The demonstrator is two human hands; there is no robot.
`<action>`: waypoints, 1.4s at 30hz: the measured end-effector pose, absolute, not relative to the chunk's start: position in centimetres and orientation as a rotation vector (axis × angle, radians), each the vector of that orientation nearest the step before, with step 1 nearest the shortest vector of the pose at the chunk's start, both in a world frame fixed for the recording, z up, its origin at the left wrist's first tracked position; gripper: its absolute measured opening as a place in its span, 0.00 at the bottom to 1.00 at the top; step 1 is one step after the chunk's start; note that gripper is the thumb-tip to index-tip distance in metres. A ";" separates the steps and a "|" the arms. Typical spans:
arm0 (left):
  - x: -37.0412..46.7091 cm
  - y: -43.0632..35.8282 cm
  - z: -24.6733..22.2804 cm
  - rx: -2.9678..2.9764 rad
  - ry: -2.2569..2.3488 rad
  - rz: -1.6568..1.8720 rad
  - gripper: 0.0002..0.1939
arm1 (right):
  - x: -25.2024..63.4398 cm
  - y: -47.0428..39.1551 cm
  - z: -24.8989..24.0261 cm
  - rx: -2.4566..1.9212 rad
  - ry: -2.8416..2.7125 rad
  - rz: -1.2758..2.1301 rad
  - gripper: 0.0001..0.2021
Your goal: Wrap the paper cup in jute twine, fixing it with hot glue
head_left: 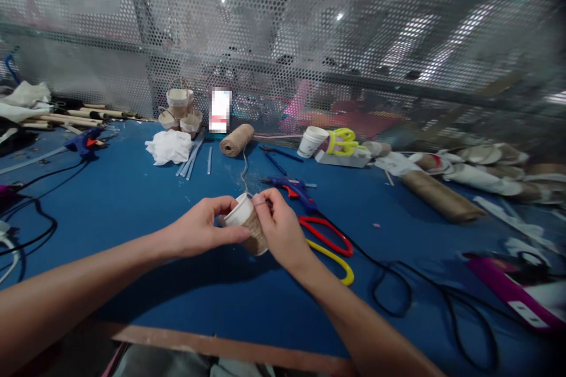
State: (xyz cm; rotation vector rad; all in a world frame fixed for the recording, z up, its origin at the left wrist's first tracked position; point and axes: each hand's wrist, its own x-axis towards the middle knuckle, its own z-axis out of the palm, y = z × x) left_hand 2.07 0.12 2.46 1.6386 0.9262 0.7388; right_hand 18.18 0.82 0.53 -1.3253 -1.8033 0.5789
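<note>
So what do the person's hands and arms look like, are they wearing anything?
The left hand and right hand wear no gloves. No sleeves cover the visible left forearm or right forearm, and no watch or bracelet shows. Whether there's a ring is too small to tell.

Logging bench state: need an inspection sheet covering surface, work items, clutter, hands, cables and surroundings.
Surface: blue tabletop, small scraps scattered on it.
Work items: cup, tilted, partly wrapped in twine; spool lies on its side.
Clutter: glue gun beyond the right hand; crumpled white cloth, farther back.
Hands: left hand grips the cup; right touches near its rim, pinch unclear.
Cables: black cable loops at right; more at left.
Surroundings: perforated screen behind.
</note>
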 end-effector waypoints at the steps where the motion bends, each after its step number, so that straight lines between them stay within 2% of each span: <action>1: 2.2 0.2 2.5 1.614 0.943 0.744 0.09 | 18.2 0.8 0.5 -1.327 -1.814 0.536 0.10; 8: 2.3 0.2 1.2 1.485 0.941 0.767 0.06 | 17.9 0.4 0.3 -1.325 -1.876 0.395 0.09; 21: 2.3 -0.3 0.8 1.289 0.877 0.827 0.06 | 17.8 0.4 0.1 -1.287 -1.921 0.373 0.08; 25: 2.2 -0.2 0.9 1.240 0.868 0.816 0.06 | 18.3 1.0 0.8 -1.269 -1.817 0.529 0.08; 32: 2.2 0.0 0.7 1.213 0.880 0.777 0.06 | 20.2 3.1 4.1 -1.302 -1.540 1.096 0.13; 38: 2.4 0.0 0.5 1.130 0.825 0.776 0.07 | 17.9 6.0 7.4 -1.244 -1.644 1.174 0.12; 42: 2.5 0.0 0.0 1.042 0.750 0.817 0.10 | 13.3 5.9 7.6 -1.174 -1.928 1.193 0.10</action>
